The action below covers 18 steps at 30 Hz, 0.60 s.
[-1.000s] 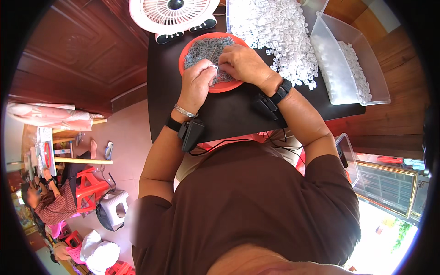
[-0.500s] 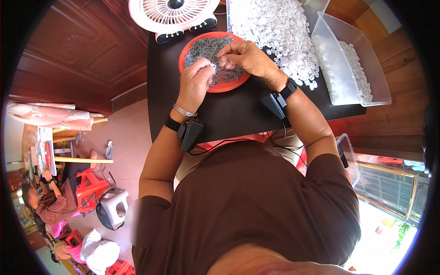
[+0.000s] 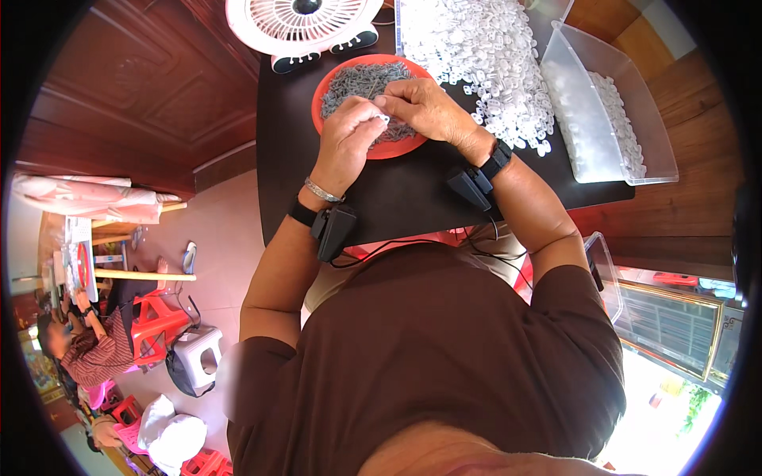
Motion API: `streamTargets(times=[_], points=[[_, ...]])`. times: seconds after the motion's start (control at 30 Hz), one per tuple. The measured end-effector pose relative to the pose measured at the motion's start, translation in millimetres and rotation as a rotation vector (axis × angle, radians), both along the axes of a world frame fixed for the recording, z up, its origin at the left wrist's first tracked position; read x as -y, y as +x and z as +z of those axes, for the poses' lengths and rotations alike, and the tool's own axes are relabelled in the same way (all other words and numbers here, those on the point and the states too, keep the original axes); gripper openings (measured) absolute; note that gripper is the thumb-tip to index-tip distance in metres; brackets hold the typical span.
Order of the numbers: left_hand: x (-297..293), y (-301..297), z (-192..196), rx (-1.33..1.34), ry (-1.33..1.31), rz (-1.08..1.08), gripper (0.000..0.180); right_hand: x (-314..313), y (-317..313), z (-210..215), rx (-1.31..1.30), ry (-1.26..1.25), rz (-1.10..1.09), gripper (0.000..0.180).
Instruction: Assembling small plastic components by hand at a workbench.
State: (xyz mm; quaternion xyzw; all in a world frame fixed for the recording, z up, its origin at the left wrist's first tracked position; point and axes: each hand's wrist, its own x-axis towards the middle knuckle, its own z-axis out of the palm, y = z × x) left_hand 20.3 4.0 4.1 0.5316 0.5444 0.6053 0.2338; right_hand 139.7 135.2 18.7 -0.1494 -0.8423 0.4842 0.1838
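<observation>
Over a red basin (image 3: 401, 149) full of thin grey nail-like pieces (image 3: 353, 78), my two hands meet. My left hand (image 3: 343, 143) is closed in a pinch on a small white plastic clip (image 3: 384, 119), which peeks out at the fingertips. My right hand (image 3: 432, 109) is also pinched, its fingertips right by the left ones; what they grip, if anything, is too small to make out. A heap of similar white clips (image 3: 508, 91) spills onto the dark table (image 3: 397, 202) to the right of the basin.
A white fan (image 3: 305, 20) stands at the far left of the table. On the right sits a clear plastic box (image 3: 591, 147) partly filled with white pieces. Off to the left, another person (image 3: 99, 349) sits among red stools (image 3: 159, 325).
My left hand has moved right and slightly up, bringing the white clip to my right fingertips. My right hand has shifted slightly down and left.
</observation>
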Motion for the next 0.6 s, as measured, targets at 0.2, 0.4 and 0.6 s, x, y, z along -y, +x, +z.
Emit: streamTargets(times=[0.2,0.4,0.6], points=[[3.3,-0.7,2.7,0.189,-0.095,-0.086,0.014,7.9,-0.3,5.9,0.013,-0.064,0.094,0.028],[4.2,-7.4,5.7,0.369,-0.163,-0.066,0.02,8.0,0.8,4.0,0.004,-0.159,0.155,0.024],[3.6,-8.2,4.7,0.402,-0.168,-0.08,0.02,6.0,2.3,3.6,0.006,-0.145,0.143,0.016]])
